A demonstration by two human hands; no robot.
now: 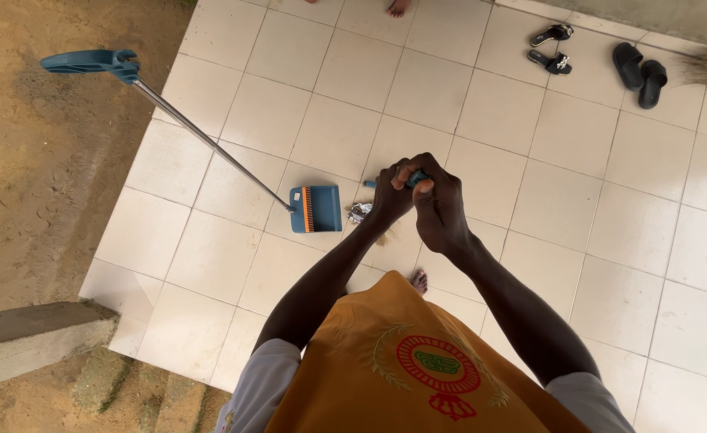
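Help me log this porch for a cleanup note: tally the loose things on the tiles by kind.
Long-handled dustpan: 1
Broom handle gripped by left hand and right hand: 1
Strappy sandals: 2
Black slides: 2
Crumpled litter: 1
Total: 7

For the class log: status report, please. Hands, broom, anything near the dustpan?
Both hands, left and right, clasped on the blue broom handle. Dustpan upright on the tiles. Crumpled litter beside its mouth.

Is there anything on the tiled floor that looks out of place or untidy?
Yes. A small crumpled scrap of litter lies on the tiled floor, just beside the blue dustpan and not inside it. Both hands, left hand and right hand, grip a blue handle above it. Sandals lie scattered near the far edge.
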